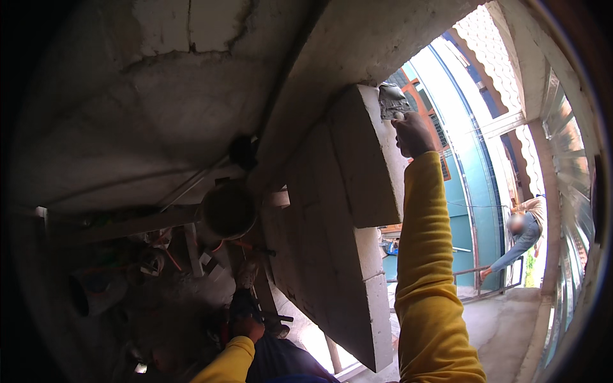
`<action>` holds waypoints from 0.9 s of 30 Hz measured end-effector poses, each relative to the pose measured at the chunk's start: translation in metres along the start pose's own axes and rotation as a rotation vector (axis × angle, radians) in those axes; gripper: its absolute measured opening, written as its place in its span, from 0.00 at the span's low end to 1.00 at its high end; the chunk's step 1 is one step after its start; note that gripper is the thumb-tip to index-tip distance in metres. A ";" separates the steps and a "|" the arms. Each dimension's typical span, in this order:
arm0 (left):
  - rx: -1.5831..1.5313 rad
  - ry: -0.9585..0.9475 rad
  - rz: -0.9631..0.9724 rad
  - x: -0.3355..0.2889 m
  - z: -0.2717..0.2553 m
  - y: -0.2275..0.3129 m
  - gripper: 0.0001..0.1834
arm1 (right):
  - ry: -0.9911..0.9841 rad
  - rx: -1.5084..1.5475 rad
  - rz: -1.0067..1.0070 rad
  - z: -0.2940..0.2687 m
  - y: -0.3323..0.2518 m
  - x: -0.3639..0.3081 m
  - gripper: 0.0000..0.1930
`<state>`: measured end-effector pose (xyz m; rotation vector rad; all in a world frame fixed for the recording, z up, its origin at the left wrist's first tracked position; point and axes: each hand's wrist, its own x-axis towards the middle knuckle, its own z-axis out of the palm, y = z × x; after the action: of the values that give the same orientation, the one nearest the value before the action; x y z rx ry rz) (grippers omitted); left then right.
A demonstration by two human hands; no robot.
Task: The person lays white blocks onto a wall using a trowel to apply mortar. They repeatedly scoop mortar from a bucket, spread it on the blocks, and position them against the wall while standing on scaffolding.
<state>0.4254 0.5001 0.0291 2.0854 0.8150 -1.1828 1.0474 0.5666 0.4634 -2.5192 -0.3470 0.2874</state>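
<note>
My right hand (414,133), its arm stretched out in a yellow sleeve, grips a trowel (394,102). Grey, wet-looking mortar covers the flat blade. The blade lies close against the upper end face of a pale block (364,156); whether it touches is hard to tell. That block sits in a wall of light blocks (313,210) that ends in a stepped edge. Low in the picture, my left hand (248,329) is closed near my legs, in shadow. What it holds, if anything, I cannot make out.
A round bucket (228,209) stands left of the wall. Pipes, offcuts and a wide tube (97,292) clutter the dark floor. Beyond the wall's end, another person (530,223) is by a dark metal frame (504,281). A concrete beam (357,45) crosses above.
</note>
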 end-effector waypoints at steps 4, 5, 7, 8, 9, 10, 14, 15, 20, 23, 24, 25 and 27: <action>-0.133 0.038 -0.086 0.001 -0.005 -0.002 0.34 | -0.147 -0.194 -0.083 -0.006 -0.022 0.016 0.11; -0.100 0.039 -0.063 0.001 -0.003 -0.007 0.35 | -0.184 -0.144 -0.051 -0.003 -0.034 0.012 0.09; -0.114 0.021 -0.125 0.001 -0.004 -0.010 0.35 | -0.253 -0.047 0.021 0.000 -0.049 0.005 0.08; -0.108 0.007 -0.127 0.000 -0.007 -0.003 0.35 | -0.266 -0.173 -0.130 -0.008 -0.023 0.017 0.09; -0.057 -0.026 -0.033 -0.007 -0.014 0.005 0.37 | -0.258 -0.301 -0.273 -0.019 0.008 0.028 0.11; -0.015 -0.050 0.003 -0.019 -0.032 0.000 0.38 | -0.264 -0.055 -0.210 0.003 -0.013 -0.006 0.12; -0.184 -0.004 -0.163 -0.033 -0.039 0.006 0.42 | 0.011 0.377 -0.451 0.085 0.014 -0.079 0.22; -0.205 0.008 -0.166 -0.032 -0.029 0.007 0.41 | 0.018 0.500 -0.445 0.108 0.026 -0.107 0.23; -0.128 0.053 -0.119 -0.029 -0.024 0.008 0.40 | 0.095 0.537 -0.331 0.181 0.073 -0.257 0.29; -0.114 0.034 -0.075 -0.030 -0.008 -0.001 0.40 | 0.038 0.425 -0.141 0.212 0.134 -0.341 0.31; -0.114 0.038 -0.072 -0.030 -0.008 -0.005 0.40 | 0.008 0.437 -0.086 0.216 0.147 -0.366 0.30; -0.116 0.042 -0.058 -0.028 -0.007 -0.005 0.40 | -0.014 0.441 -0.032 0.215 0.161 -0.389 0.30; -0.096 0.042 -0.082 -0.035 -0.012 0.002 0.39 | 0.055 0.425 0.099 0.217 0.187 -0.433 0.29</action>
<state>0.4185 0.4998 0.0654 2.0221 0.9661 -1.1225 0.6128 0.3954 0.2360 -2.1224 -0.1223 0.2945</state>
